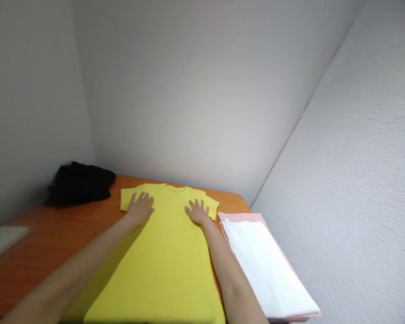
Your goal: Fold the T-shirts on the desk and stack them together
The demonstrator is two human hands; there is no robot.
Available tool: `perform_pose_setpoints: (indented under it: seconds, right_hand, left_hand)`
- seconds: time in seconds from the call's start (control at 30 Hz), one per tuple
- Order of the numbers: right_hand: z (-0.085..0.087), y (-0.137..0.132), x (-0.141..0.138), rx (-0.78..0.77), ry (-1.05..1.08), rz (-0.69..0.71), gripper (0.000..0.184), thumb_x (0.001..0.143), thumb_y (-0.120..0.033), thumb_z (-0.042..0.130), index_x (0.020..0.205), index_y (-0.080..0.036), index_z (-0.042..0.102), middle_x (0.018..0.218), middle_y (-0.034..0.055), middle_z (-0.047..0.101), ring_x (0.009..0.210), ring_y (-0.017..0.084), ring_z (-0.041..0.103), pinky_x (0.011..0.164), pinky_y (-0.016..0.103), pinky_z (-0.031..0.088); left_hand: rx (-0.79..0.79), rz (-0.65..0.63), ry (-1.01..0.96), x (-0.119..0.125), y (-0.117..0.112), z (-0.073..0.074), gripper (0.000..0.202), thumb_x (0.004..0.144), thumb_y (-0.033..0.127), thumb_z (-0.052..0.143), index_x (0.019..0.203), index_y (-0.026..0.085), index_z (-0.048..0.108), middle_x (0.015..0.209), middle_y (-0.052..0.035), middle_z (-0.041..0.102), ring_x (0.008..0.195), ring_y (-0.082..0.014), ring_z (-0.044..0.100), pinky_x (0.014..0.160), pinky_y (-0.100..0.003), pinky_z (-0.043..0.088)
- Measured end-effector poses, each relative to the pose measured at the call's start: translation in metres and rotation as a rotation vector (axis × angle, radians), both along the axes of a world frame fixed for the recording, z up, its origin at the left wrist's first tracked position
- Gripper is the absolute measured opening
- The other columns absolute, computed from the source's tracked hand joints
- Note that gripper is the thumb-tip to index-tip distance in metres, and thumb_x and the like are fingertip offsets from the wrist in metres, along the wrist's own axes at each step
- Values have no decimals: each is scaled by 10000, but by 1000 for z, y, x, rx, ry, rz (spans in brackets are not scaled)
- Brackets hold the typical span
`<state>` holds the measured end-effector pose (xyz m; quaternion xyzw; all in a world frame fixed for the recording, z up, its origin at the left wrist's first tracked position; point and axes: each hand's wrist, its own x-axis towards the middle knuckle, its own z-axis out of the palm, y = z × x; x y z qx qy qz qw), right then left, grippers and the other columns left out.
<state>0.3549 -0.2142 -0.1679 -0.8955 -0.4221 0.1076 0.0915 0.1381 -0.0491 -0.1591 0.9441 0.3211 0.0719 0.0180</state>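
A yellow T-shirt [165, 252] lies spread out on the wooden table, its neckline toward the back wall and its short sleeves out to both sides. My left hand [140, 208] rests flat on it near the left sleeve, fingers spread. On the opposite side, my right hand [197, 212] presses flat beside the right sleeve, also with fingers apart. Neither hand grips the fabric. The lower end of the shirt runs to the table's front edge, and my left forearm covers part of its left side.
Folded white cloth [259, 265] lies on folded pink cloth [246, 217] at the right. A bunched black garment [81, 182] sits at the back left of the table [70, 229]. At the left edge is a pale flat object [6, 240]. Walls enclose the table.
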Motion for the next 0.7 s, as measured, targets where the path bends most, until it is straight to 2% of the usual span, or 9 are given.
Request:
perform_pose_setpoints:
  seconds: [0.07,0.13,0.23,0.27,0.33,0.4,0.47,0.57,0.7]
  right_hand:
    - [13,-3,19,12,-7,-32,728,936,-684,224,1537,-274,206,1607,82,167,1465,304,143,1121,552,194]
    - [27,-9,44,44,-43,-96,713,949,-634,290,1518,-206,270,1571,137,262,1431,304,246,1105,506,258]
    - [39,-27,79,83,-93,-227,601,970,-536,360,1435,-158,413,1461,170,438,1332,282,416,1062,456,341]
    - [39,-33,88,87,-102,-275,566,972,-518,378,1401,-156,452,1414,166,489,1287,272,468,1039,452,370]
    - [32,-44,99,87,-114,-362,528,968,-511,396,1316,-137,534,1322,176,562,1217,270,530,996,445,410]
    - [20,-52,102,81,-121,-423,566,957,-544,374,1224,-103,609,1238,217,604,1183,309,552,956,449,432]
    - [7,-54,101,80,-127,-457,652,931,-597,354,1169,-66,648,1194,266,612,1174,371,545,924,475,436]
    - [-10,-51,99,105,-141,-463,663,871,-632,437,1126,-66,670,1213,273,597,1176,419,522,909,510,428]
    - [-21,-47,104,193,-136,-405,451,850,-535,518,938,-132,700,1140,209,639,1121,377,555,875,452,438]
  left_hand:
    - [15,-92,-43,-7,-51,6,573,940,322,387,1469,102,389,1577,-154,243,1483,-290,156,1198,-517,-4]
    - [23,-236,-94,-20,-118,-1,525,960,363,376,1463,214,410,1575,-67,297,1472,-226,217,1218,-437,99]
    - [198,-696,-346,-34,-222,-38,529,931,397,477,1439,258,422,1527,-48,407,1418,-216,345,1197,-414,236]
    - [305,-795,-466,-34,-250,-54,495,923,439,502,1390,277,478,1492,-41,460,1397,-206,379,1187,-392,268]
    - [497,-790,-717,-27,-290,-83,368,907,407,571,1269,345,573,1407,18,557,1365,-182,423,1165,-370,321]
    - [599,-746,-803,-16,-308,-103,323,890,382,614,1212,360,603,1342,27,611,1333,-185,463,1122,-375,382]
    - [638,-723,-750,-7,-312,-113,327,886,368,624,1210,333,597,1305,-10,637,1286,-196,512,1054,-372,444]
    - [668,-676,-667,-1,-311,-116,318,893,349,617,1206,315,575,1263,-32,661,1212,-188,569,956,-330,493]
    - [675,-638,-738,-3,-313,-110,298,871,360,662,1156,304,601,1258,9,660,1180,-150,575,919,-262,482]
